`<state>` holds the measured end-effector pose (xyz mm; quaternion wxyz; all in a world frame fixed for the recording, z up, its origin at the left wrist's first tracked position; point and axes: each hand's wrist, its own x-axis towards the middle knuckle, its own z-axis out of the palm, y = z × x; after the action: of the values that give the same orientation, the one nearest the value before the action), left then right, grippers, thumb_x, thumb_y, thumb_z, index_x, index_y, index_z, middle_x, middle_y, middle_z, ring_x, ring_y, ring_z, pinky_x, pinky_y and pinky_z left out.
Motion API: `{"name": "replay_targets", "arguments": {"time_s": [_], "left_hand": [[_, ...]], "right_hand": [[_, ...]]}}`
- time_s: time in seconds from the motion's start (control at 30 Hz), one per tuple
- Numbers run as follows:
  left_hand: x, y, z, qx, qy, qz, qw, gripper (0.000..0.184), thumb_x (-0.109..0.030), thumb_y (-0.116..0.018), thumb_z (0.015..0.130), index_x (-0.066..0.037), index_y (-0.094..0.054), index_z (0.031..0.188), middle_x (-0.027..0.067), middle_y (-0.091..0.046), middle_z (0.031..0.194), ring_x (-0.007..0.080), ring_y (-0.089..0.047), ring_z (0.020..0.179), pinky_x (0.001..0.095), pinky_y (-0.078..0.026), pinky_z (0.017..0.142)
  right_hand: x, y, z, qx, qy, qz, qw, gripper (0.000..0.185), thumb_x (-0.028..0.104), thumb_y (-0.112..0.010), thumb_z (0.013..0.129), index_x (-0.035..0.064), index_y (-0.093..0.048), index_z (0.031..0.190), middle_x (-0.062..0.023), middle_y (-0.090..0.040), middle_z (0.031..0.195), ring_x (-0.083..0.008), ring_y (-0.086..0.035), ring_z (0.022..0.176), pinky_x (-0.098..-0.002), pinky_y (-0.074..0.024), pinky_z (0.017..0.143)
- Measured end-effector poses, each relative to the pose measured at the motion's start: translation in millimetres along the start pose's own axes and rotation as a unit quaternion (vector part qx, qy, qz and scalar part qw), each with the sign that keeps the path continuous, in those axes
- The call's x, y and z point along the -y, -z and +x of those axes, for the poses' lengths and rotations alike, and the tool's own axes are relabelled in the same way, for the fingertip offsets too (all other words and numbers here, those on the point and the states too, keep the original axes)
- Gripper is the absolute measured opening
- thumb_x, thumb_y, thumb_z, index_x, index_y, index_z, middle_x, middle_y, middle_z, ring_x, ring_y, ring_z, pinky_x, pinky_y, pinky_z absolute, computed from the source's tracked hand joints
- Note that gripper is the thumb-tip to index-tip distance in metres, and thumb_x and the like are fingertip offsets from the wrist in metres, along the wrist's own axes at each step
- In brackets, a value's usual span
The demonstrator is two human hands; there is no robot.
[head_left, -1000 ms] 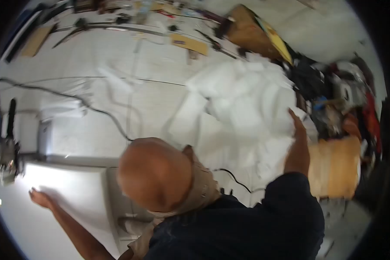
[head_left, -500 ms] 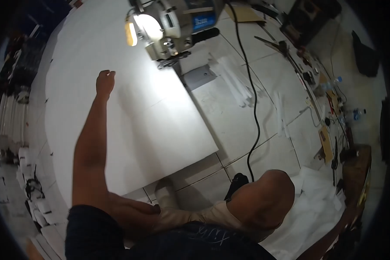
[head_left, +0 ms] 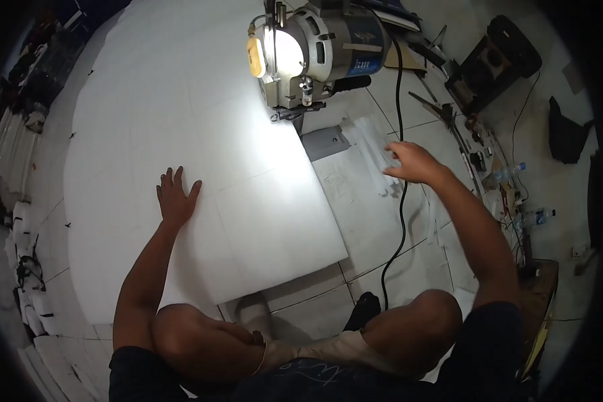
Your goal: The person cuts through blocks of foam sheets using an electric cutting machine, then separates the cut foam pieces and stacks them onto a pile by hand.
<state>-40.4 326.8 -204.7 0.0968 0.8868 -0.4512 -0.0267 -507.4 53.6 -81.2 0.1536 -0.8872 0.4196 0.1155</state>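
My left hand (head_left: 176, 197) lies flat with fingers spread on a large white sheet of layered material (head_left: 261, 221). My right hand (head_left: 412, 163) hovers beside the black power cord (head_left: 400, 100) and a pile of thin white strips (head_left: 375, 157). Its thumb and fingers are apart, with nothing visible between them. An electric cloth cutting machine (head_left: 315, 53) marked "km" stands at the sheet's right edge, its lamp lighting the material. The machine's grey base plate (head_left: 325, 143) shows on the floor side, between the sheet and the strips.
Tiled floor lies to the right, with tools (head_left: 442, 110), a dark boxy device (head_left: 492, 60) and plastic bottles (head_left: 539, 216) along the far side. Bundled white material (head_left: 10, 154) lines the left. My bent knees frame the sheet's near edge.
My left hand has come nearer and its fingers have spread flat on the sheet. My right hand has swung from the lower right up beside the strips. The view has shifted.
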Motion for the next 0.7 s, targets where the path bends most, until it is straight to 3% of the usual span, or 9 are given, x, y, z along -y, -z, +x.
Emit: {"name": "replay_targets", "arguments": {"time_s": [0.13,0.2,0.23,0.33,0.43,0.53,0.6,0.63,0.7], "left_hand": [[0.2,-8.6,-6.5,-0.055,-0.004,-0.009,0.998,0.071,-0.051,-0.056,0.089,-0.007,-0.039,0.142,0.022,-0.031,0.148,0.0379,-0.023,0.141,0.0524,-0.014,0.115],[0.0,-9.1,-8.4,-0.062,-0.001,-0.013,0.998,0.07,-0.049,-0.058,0.088,-0.007,-0.039,0.141,0.0218,-0.031,0.148,0.0377,-0.023,0.141,0.0521,-0.014,0.115],[-1.0,-9.0,-7.8,-0.07,-0.006,-0.017,0.997,0.069,-0.047,-0.059,0.088,-0.007,-0.039,0.141,0.0217,-0.031,0.148,0.0376,-0.023,0.141,0.0519,-0.014,0.115],[-0.4,-9.9,-8.5,-0.084,-0.016,-0.026,0.996,0.069,-0.043,-0.062,0.086,-0.007,-0.04,0.14,0.0216,-0.032,0.148,0.0375,-0.025,0.14,0.0514,-0.015,0.114],[3.9,-15.0,-7.3,-0.103,-0.034,-0.02,0.994,0.068,-0.04,-0.065,0.085,-0.008,-0.041,0.14,0.0205,-0.033,0.147,0.0369,-0.027,0.138,0.0512,-0.016,0.114],[16.1,-27.6,-1.8,-0.117,-0.048,-0.003,0.992,0.066,-0.039,-0.065,0.086,-0.011,-0.041,0.14,0.0171,-0.035,0.148,0.0347,-0.028,0.139,0.0506,-0.017,0.114],[19.9,-30.9,0.0,-0.128,-0.067,0.02,0.989,0.063,-0.037,-0.063,0.088,-0.01,-0.042,0.141,0.0167,-0.037,0.147,0.0344,-0.029,0.138,0.0495,-0.018,0.113],[21.3,-31.5,0.1,-0.134,-0.076,0.012,0.988,0.061,-0.037,-0.062,0.089,-0.01,-0.042,0.14,0.0175,-0.038,0.146,0.0357,-0.03,0.138,0.0495,-0.019,0.113],[7.9,-22.6,-2.0,-0.115,-0.058,0.011,0.992,0.06,-0.036,-0.06,0.09,-0.007,-0.044,0.139,0.0201,-0.039,0.145,0.0387,-0.03,0.137,0.0504,-0.022,0.111]], "right_hand": [[-4.7,-60.5,73.6,-0.072,-0.029,0.038,0.996,0.089,0.04,-0.08,0.071,0.0079,-0.036,0.142,-0.0244,-0.049,0.132,-0.0362,-0.05,0.122,-0.0406,-0.0448,0.098],[0.7,-88.2,83.8,-0.102,-0.168,0.038,0.98,0.123,0.049,-0.084,0.061,0.0133,-0.01,0.152,-0.029,-0.023,0.149,-0.0422,-0.03,0.137,-0.0477,-0.0373,0.106],[-3.0,-97.3,88.5,-0.1,-0.167,0.037,0.98,0.123,0.049,-0.084,0.061,0.0133,-0.01,0.152,-0.029,-0.023,0.149,-0.0422,-0.03,0.137,-0.0477,-0.0373,0.106],[-32.8,-113.6,104.3,-0.042,-0.296,0.029,0.954,0.146,0.064,-0.085,0.048,0.0209,0.008,0.152,-0.0292,-0.002,0.155,-0.0459,-0.007,0.143,-0.0593,-0.0238,0.111],[-74.7,-137.8,118.5,-0.013,-0.303,0.058,0.951,0.147,0.066,-0.084,0.047,0.0214,0.008,0.152,-0.0292,-0.003,0.154,-0.0454,-0.008,0.143,-0.0587,-0.0212,0.112],[-82.7,-154.9,118.7,-0.01,-0.244,0.078,0.967,0.138,0.057,-0.084,0.053,0.0204,0.004,0.153,-0.0287,-0.018,0.152,-0.0455,-0.015,0.141,-0.0561,-0.0223,0.112],[-75.1,-141.0,112.6,-0.045,-0.256,0.124,0.958,0.12,0.043,-0.08,0.061,0.0172,-0.006,0.153,-0.0284,-0.043,0.136,-0.0426,-0.044,0.125,-0.0481,-0.0398,0.103],[-73.1,-145.3,109.8,-0.055,-0.278,0.127,0.951,0.116,0.039,-0.081,0.064,0.022,-0.008,0.153,-0.0256,-0.041,0.138,-0.0404,-0.04,0.13,-0.0476,-0.0358,0.106],[-76.4,-145.9,103.8,-0.062,-0.305,0.168,0.935,0.111,0.035,-0.079,0.067,0.0158,-0.01,0.152,-0.0255,-0.04,0.138,-0.0398,-0.04,0.13,-0.0488,-0.0378,0.105]]}}
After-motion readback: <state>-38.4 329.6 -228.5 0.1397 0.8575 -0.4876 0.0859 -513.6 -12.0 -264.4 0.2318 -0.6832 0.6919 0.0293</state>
